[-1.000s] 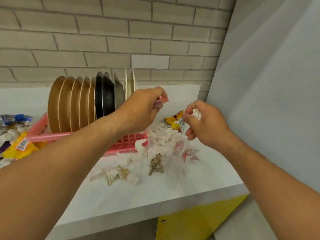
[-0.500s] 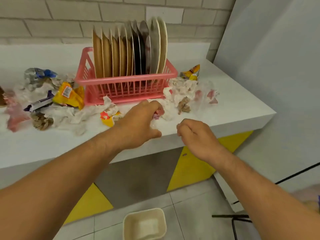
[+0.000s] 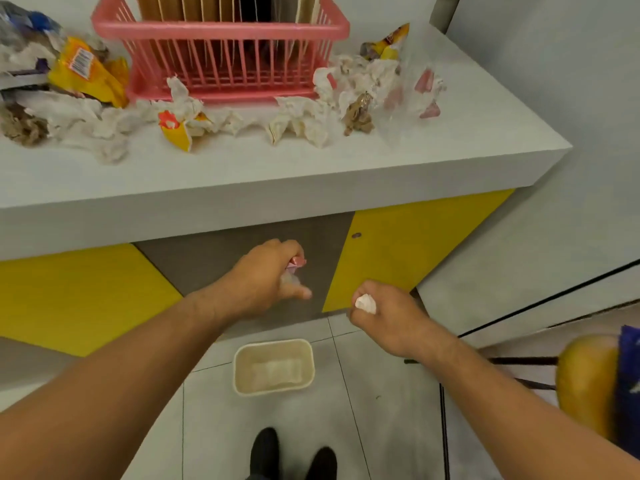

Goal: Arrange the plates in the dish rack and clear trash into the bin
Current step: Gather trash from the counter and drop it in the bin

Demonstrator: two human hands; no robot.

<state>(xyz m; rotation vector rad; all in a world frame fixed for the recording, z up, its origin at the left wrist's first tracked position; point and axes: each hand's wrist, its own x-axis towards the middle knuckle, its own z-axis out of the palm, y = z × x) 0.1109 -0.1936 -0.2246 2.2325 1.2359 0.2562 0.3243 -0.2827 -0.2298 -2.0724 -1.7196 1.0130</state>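
My left hand (image 3: 266, 275) grips a pink-and-clear plastic wrapper (image 3: 296, 265) in front of the counter, above the cream bin (image 3: 275, 367) on the floor. To its right, my right hand (image 3: 384, 315) holds a crumpled white tissue (image 3: 365, 303), also above the bin and slightly right of it. The bin has some white trash inside. The pink dish rack (image 3: 221, 29) stands on the white counter (image 3: 277, 168) with brown, black and white plates upright in it. Crumpled tissues and wrappers (image 3: 301, 123) lie around the rack.
More trash lies at the counter's left, including a yellow packet (image 3: 86, 76). A yellow-and-brown cabinet front (image 3: 408, 244) is below the counter. A wooden stool with blue cloth (image 3: 595, 386) stands at the right. My black shoes (image 3: 294, 455) are behind the bin.
Both hands came down from counter height to below the counter edge, carrying the wrapper and tissue. The view tilted down, so the bin is now near the middle.
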